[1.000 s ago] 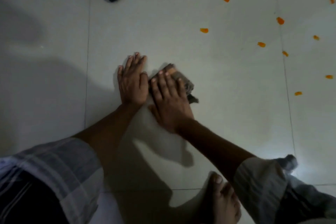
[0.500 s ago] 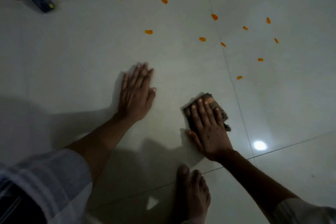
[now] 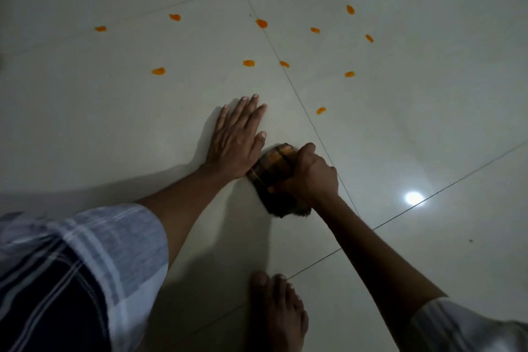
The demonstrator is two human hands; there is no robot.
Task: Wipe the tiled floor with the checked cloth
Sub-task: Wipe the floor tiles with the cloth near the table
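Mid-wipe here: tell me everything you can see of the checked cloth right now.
The checked cloth is a bunched, folded wad of woven fabric in brown and orange checks, dark in the dim light, with a ragged edge at its near end. It lies on the pale tiled floor. The right hand grips its right side with curled fingers. The left hand lies flat on the tile, its heel against the cloth's left edge. No orange bits touch it.

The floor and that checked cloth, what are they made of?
The floor looks like glazed ceramic or stone tile: pale, smooth, split by thin grout lines, and glossy enough to mirror a lamp. The checked cloth, bunched under the right hand, looks like soft woven fabric, probably cotton, with a frayed edge.
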